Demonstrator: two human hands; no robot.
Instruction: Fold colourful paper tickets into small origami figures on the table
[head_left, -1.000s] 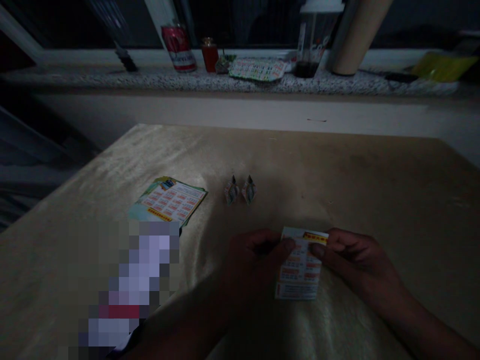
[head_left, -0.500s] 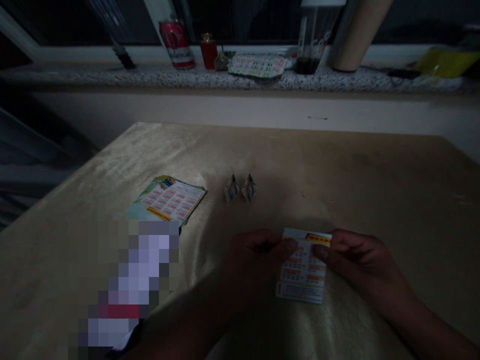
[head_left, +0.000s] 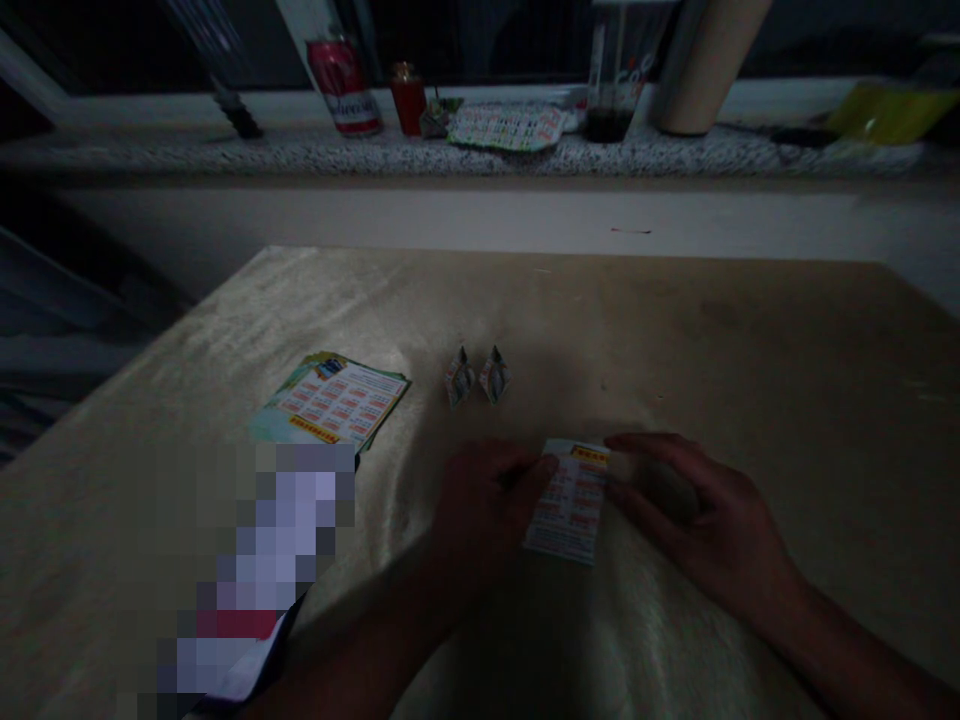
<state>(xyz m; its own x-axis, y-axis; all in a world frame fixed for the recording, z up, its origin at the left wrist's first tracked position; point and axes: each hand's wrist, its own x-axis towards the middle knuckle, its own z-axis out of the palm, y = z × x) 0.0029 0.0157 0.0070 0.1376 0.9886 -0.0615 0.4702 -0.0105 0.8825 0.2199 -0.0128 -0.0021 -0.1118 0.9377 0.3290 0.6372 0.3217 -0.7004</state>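
Observation:
A small printed sheet (head_left: 570, 510) with orange and white rows and a yellow strip is near the front middle of the table. My left hand (head_left: 487, 500) pinches its left side, thumb on top. At its right edge is my right hand (head_left: 705, 520), with thumb and forefinger apart and their tips close to the sheet's upper right side. Farther back, two small folded paper pieces (head_left: 460, 378) stand side by side. To the left lies a fanned stack of similar printed sheets (head_left: 341, 398).
A blurred-out object (head_left: 277, 560) lies left of my left forearm. On the stone windowsill (head_left: 300, 157) stand a red can (head_left: 345, 88), a small red bottle (head_left: 409, 100), a plastic cup (head_left: 616, 80) and a tall cylinder (head_left: 709, 70).
The sheet has moved slightly left and away from me with my left hand. My right thumb has come off its face, and the right fingers have spread at its edge.

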